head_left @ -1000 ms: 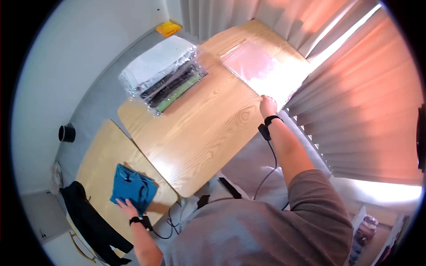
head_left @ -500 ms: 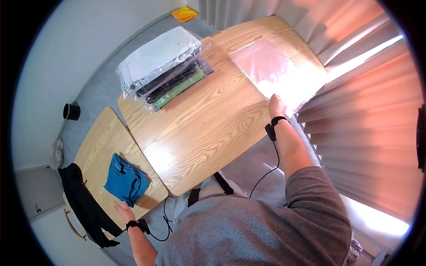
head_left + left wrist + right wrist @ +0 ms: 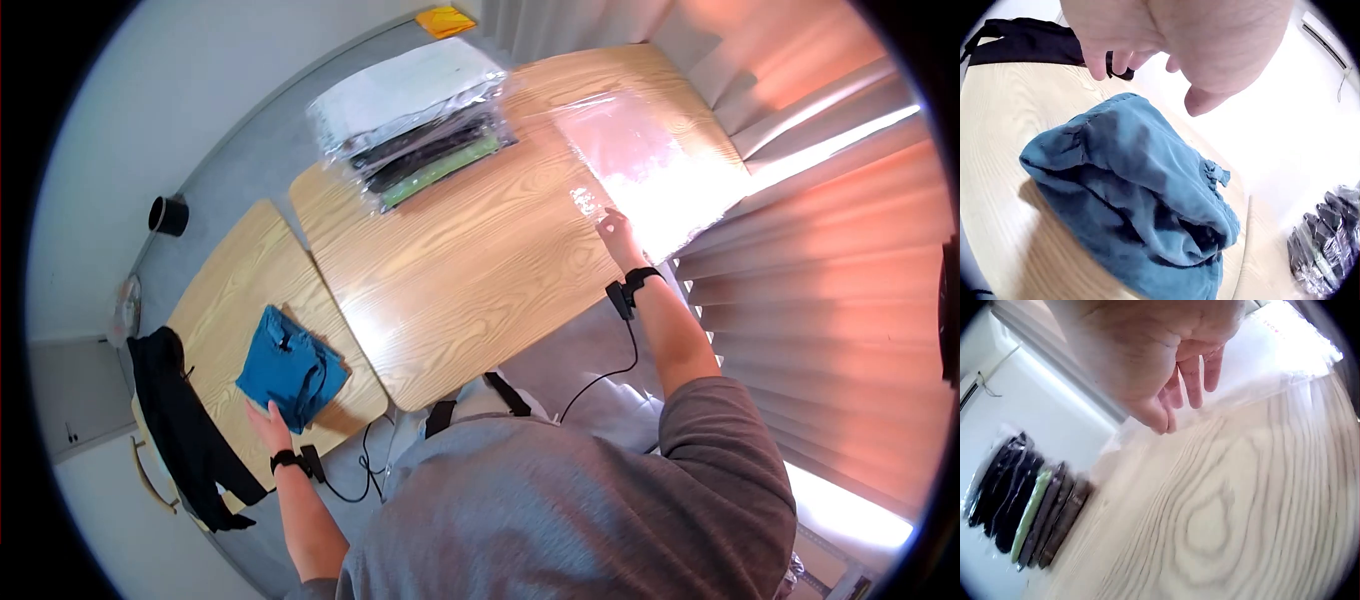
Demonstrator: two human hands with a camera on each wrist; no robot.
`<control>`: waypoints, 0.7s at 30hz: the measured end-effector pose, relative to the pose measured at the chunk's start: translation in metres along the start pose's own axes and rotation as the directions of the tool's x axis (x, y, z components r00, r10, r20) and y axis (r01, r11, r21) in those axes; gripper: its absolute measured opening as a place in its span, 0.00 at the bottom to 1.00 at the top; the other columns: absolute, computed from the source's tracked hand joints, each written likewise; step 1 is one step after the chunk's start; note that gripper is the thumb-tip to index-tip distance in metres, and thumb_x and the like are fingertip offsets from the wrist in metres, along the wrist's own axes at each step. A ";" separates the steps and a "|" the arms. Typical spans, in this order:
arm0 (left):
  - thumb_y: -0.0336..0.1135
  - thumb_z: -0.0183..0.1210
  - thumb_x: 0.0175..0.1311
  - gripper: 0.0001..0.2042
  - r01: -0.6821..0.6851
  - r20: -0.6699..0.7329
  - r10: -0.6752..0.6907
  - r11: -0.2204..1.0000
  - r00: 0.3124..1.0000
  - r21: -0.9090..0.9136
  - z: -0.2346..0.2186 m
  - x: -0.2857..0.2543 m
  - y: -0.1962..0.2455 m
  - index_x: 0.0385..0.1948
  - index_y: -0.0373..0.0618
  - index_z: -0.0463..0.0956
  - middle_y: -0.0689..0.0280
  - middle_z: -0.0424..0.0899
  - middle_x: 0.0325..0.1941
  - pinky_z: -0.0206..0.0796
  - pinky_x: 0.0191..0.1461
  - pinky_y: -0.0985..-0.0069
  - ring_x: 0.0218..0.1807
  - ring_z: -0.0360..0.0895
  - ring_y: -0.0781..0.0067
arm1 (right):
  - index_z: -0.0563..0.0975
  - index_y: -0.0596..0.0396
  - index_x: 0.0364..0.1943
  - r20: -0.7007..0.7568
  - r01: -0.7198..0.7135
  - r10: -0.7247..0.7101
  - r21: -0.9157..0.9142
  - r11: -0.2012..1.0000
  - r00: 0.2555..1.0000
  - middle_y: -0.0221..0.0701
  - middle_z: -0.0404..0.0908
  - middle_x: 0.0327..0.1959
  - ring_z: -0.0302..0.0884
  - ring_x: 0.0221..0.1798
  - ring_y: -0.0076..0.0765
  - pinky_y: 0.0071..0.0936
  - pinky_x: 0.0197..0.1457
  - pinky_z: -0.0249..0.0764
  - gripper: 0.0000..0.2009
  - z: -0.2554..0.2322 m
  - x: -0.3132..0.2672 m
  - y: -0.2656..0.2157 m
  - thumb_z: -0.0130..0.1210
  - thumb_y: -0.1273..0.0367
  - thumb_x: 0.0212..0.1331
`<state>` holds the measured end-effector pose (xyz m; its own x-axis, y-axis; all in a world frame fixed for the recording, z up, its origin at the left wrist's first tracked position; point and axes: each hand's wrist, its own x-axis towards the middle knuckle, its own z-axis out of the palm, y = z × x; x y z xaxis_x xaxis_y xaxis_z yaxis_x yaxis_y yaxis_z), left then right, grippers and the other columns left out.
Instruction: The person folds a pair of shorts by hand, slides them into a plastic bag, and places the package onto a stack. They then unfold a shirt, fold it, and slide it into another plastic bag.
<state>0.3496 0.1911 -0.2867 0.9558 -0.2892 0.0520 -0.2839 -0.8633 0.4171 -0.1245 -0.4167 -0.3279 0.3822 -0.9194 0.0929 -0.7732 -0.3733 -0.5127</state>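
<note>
A folded blue garment (image 3: 290, 368) lies on the small wooden table (image 3: 240, 290). My left hand (image 3: 265, 418) hovers at its near edge. In the left wrist view that hand (image 3: 1147, 84) hangs above the blue garment (image 3: 1135, 200) with relaxed fingers, holding nothing. My right hand (image 3: 615, 228) reaches across the large wooden table (image 3: 470, 260) to the near corner of a flat clear plastic bag (image 3: 640, 160). In the right wrist view its fingers (image 3: 1192, 381) hang loosely over the edge of the clear bag (image 3: 1260, 362); no grip shows.
A stack of bagged folded clothes (image 3: 415, 120) sits at the large table's far left corner, also in the right wrist view (image 3: 1029, 506). A black garment (image 3: 175, 430) hangs over the small table's left end. A black cup (image 3: 168, 215) stands on the floor. Curtains (image 3: 830, 280) line the right side.
My left hand lifted off the blue garment, drew back past the table edge, then came back to its near edge. My right hand stayed at the clear bag's corner.
</note>
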 end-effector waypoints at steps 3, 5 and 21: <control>0.37 0.59 0.59 0.35 0.090 -0.003 -0.090 0.994 0.996 -0.054 0.005 0.019 -0.027 0.65 0.31 0.52 0.44 0.57 0.68 0.46 0.71 0.63 0.70 0.54 0.47 | 0.78 0.59 0.27 0.074 0.166 -0.174 0.101 0.981 0.982 0.42 0.73 0.57 0.76 0.50 0.51 0.38 0.51 0.73 0.07 0.024 -0.045 -0.037 0.56 0.68 0.52; 0.43 0.60 0.59 0.39 0.205 0.047 -0.201 0.974 0.978 -0.099 0.004 0.032 -0.037 0.66 0.32 0.50 0.44 0.56 0.68 0.46 0.71 0.63 0.70 0.54 0.48 | 0.77 0.59 0.26 0.225 0.019 -0.061 0.184 0.983 0.972 0.46 0.68 0.61 0.73 0.54 0.52 0.37 0.54 0.72 0.07 0.031 -0.082 -0.078 0.55 0.69 0.52; 0.38 0.68 0.50 0.28 0.542 0.532 -0.205 0.572 0.822 -0.616 0.022 0.077 -0.067 0.50 0.30 0.70 0.53 0.77 0.51 0.67 0.55 0.68 0.50 0.76 0.62 | 0.77 0.55 0.25 0.339 0.333 -0.466 0.383 0.862 0.817 0.51 0.57 0.67 0.58 0.67 0.55 0.41 0.65 0.59 0.06 0.200 -0.236 -0.367 0.58 0.67 0.50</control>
<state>0.4401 0.2173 -0.3305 0.8033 -0.2805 -0.5253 0.4021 -0.3952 0.8259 0.1705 -0.0376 -0.3326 0.8443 -0.5353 0.0254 -0.3457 -0.5802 -0.7375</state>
